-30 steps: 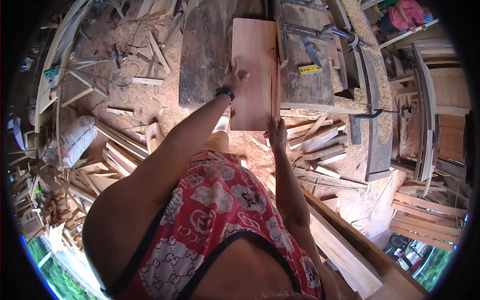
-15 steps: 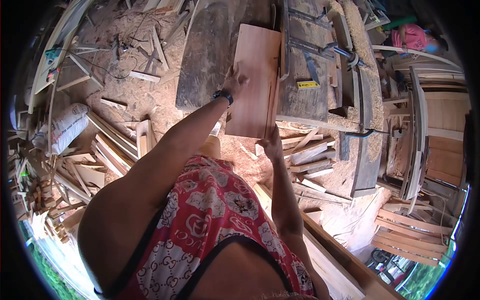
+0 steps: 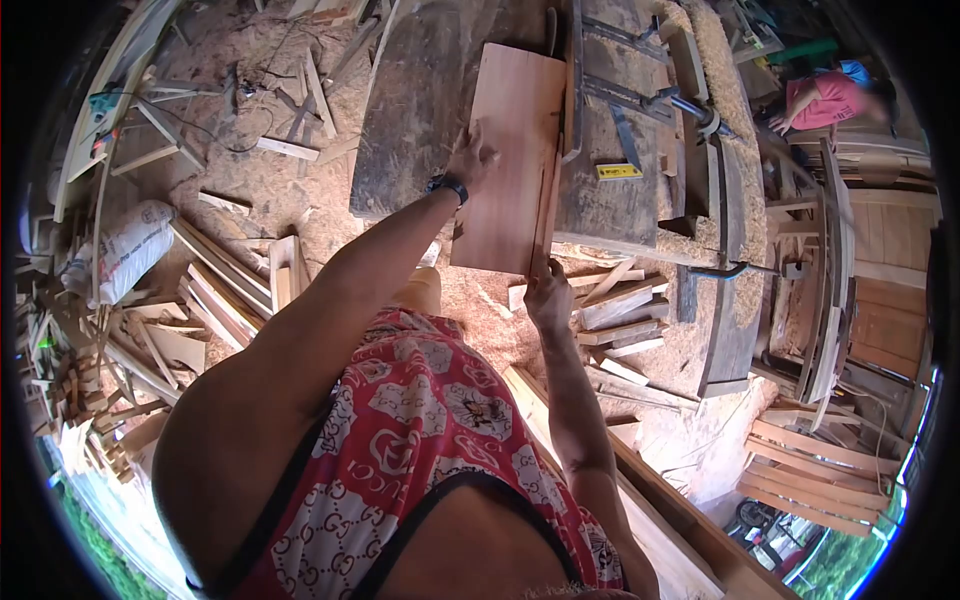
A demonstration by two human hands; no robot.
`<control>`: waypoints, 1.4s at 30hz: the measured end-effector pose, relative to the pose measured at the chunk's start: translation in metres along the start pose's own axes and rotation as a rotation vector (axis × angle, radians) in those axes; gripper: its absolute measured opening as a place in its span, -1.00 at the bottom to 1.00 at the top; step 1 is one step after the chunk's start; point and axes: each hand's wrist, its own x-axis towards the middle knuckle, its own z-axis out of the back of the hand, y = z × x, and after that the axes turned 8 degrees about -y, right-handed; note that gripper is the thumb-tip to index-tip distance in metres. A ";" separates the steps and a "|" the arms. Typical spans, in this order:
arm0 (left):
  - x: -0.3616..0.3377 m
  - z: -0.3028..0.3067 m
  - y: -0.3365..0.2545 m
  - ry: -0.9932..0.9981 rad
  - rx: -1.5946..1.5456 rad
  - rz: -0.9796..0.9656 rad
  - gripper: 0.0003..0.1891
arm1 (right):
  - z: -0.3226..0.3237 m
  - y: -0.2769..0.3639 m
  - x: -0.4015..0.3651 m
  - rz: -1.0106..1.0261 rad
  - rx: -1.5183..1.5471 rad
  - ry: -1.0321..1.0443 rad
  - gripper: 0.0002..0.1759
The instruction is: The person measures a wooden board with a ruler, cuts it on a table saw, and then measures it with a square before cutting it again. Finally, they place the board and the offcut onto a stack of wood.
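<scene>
In the head view, a reddish board (image 3: 513, 150) lay on the worn table (image 3: 408, 120), its near end jutting past the table's edge. The left hand (image 3: 473, 160) rested on the board's left side, thumb spread from the fingers. The right hand (image 3: 549, 295) was at the near right corner, fingers curled; whether they pinched the board could not be told. A yellow-handled square (image 3: 619, 172) lay to the right on the table.

Daylight glares white at lower left, and the floor (image 3: 700, 455) at lower right looks washed out; the bench (image 3: 415, 140) is dimmer. Fisheye distortion bends the edges, ringed in black.
</scene>
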 end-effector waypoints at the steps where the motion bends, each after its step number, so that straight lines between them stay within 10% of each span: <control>1: 0.001 0.000 0.000 0.002 -0.003 0.001 -0.08 | -0.001 -0.002 0.002 -0.002 -0.003 0.001 -0.38; 42: 0.141 -0.020 0.011 -0.099 -0.006 -0.017 -0.07 | -0.008 0.001 0.147 0.300 -0.369 -0.055 -0.38</control>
